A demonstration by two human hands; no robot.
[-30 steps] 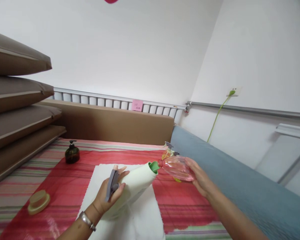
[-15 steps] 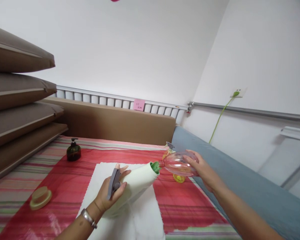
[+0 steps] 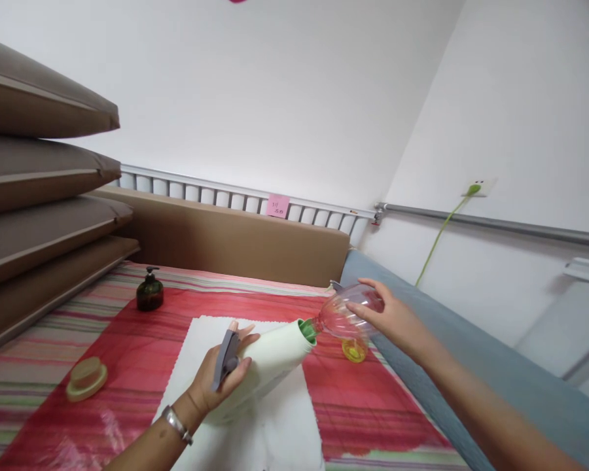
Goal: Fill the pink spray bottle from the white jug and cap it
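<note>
My left hand (image 3: 224,369) is closed around the grey handle (image 3: 226,360) of a pale green jug (image 3: 269,360). The jug leans with its mouth up and to the right, where a green piece (image 3: 307,329) shows inside. From the right, my right hand (image 3: 385,314) grips a clear pinkish plastic bottle (image 3: 341,311) lying on its side, tilted with its narrow neck down at the jug's mouth. I cannot tell whether liquid flows. Beneath the jug lies a white cloth (image 3: 191,353). Behind the bottle, a yellow-based pump bottle (image 3: 354,351) is partly hidden.
On the left rest a round pale lid (image 3: 87,377) and a dark green pump bottle (image 3: 150,292), both on the red sheet (image 3: 142,353). Brown cushions (image 3: 44,176) are stacked at far left. A brown board (image 3: 235,245) and a blue-grey padded side (image 3: 422,333) bound the surface.
My right hand has raised the bottle's rear end slightly and its fingers have shifted on it. The left hand and jug hold nearly the same pose; the view has turned slightly left.
</note>
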